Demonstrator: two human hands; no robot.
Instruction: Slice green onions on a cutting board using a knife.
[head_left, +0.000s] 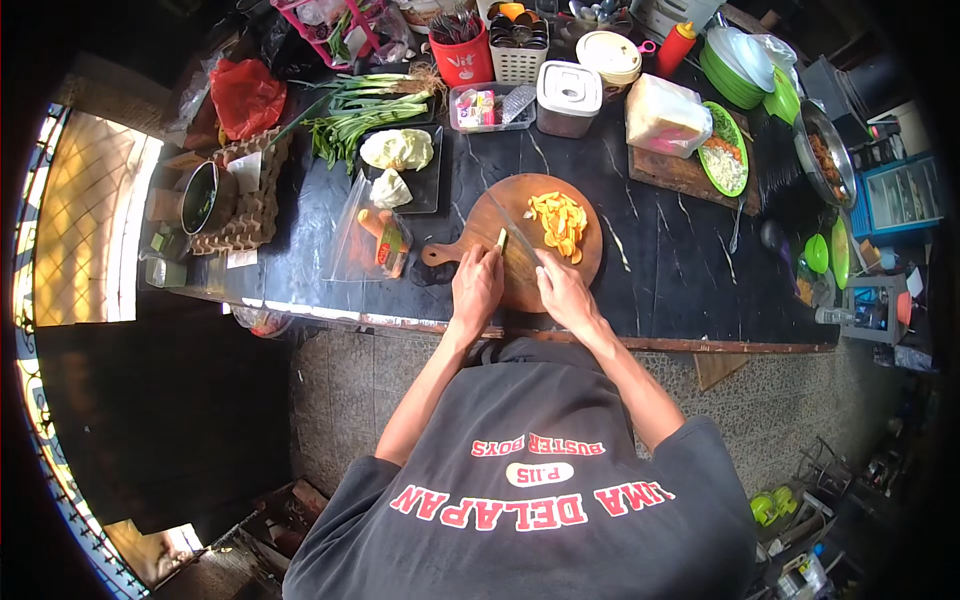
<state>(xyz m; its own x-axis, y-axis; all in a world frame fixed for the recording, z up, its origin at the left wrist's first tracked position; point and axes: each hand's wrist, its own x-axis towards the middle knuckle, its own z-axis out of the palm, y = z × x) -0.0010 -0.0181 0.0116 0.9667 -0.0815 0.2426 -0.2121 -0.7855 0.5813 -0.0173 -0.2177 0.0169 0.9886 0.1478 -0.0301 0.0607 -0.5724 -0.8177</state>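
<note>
Before me on the table is a round wooden cutting board (517, 289) with its handle to the left. My right hand (566, 292) grips a kitchen knife (510, 216), its blade slanting up and left across the board. With bent fingers, my left hand (478, 281) holds a short pale-green piece of vegetable (502, 238) against the wood, left of the blade. A pile of sliced orange vegetable, likely carrot (559, 221), lies on the board's right side. Whether the blade touches the green piece I cannot tell.
Left of the board lie a plastic bag of carrots (381, 232) and cabbage (397, 148) on a black tray. Spring onions (375, 105) are behind. At right, a green plate of chopped vegetables (724, 161) rests on a wooden board. The table's front edge (675, 343) runs near my waist.
</note>
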